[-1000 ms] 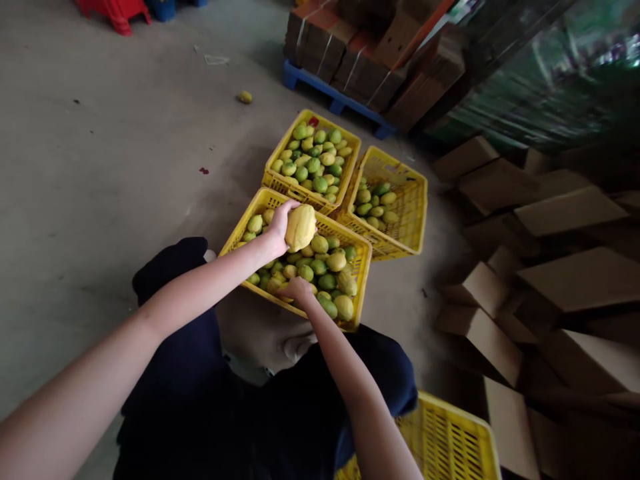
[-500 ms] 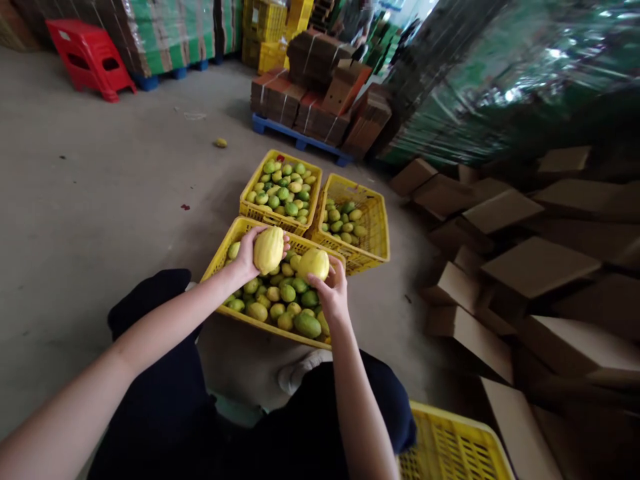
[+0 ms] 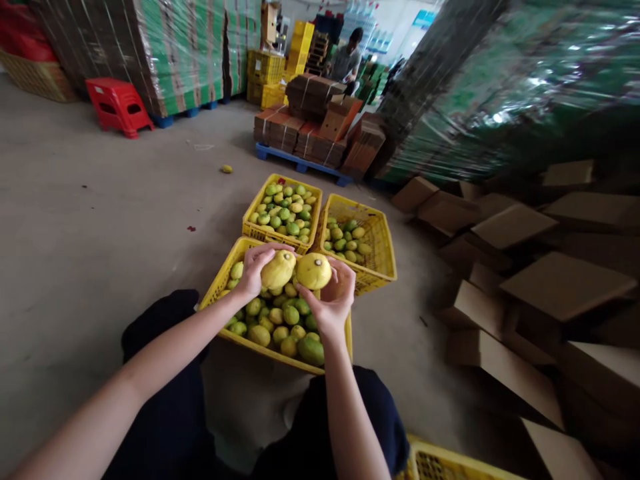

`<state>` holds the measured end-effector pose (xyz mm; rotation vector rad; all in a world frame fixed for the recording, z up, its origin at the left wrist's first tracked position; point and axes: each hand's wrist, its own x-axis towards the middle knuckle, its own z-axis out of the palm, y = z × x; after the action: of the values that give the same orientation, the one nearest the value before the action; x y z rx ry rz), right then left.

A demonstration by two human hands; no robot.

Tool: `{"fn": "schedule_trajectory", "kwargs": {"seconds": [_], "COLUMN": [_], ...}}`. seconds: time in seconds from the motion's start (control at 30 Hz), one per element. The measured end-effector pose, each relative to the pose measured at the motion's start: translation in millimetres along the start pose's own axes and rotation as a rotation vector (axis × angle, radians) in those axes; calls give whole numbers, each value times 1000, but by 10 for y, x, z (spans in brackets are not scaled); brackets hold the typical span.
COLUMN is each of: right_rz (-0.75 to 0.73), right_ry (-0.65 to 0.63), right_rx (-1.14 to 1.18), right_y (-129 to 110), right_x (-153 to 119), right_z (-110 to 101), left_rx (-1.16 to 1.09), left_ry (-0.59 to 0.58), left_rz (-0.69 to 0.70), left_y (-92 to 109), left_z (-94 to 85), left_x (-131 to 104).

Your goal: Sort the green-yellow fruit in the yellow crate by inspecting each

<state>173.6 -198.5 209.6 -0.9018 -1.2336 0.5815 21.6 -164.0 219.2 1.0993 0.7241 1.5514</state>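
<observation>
My left hand (image 3: 256,268) is closed round a yellow fruit (image 3: 278,269) with its stem end tilted up. Beside it my right hand (image 3: 334,293) grips a second yellow fruit (image 3: 313,271), whose round stem scar faces me. The two fruits are side by side, nearly touching, above the near yellow crate (image 3: 220,277). Green and yellow fruits (image 3: 278,320) fill much of that crate. Behind it stand a full yellow crate (image 3: 253,223) and, to the right, a partly filled one (image 3: 384,243).
Loose cardboard boxes (image 3: 565,287) lie along the right. Flattened cartons sit on a blue pallet (image 3: 300,163) ahead, with a person (image 3: 345,63) behind. A red stool (image 3: 119,107) is at back left, a stray fruit (image 3: 227,169) on the floor, another yellow crate (image 3: 450,463) at bottom right.
Both fruits have been turned so their stem ends show, and they have come closer together. The view has tilted up, bringing the person at the back into sight.
</observation>
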Motion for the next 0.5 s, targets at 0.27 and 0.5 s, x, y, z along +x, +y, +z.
{"fn": "schedule_trajectory", "kwargs": {"seconds": [0.27,0.5], "right_rz": [-63,-93], "right_ry": [-14,-16], "right_rx": [-30,-84], "right_y": [47,22], "right_x": [-69,-77], "right_z": [53,24], "left_rx": [-20,25], "left_ry": [-6,5], "left_rz": [48,16], "left_y": [22,17], "left_z": [-6,-10], "left_x": [-10,-23]}}
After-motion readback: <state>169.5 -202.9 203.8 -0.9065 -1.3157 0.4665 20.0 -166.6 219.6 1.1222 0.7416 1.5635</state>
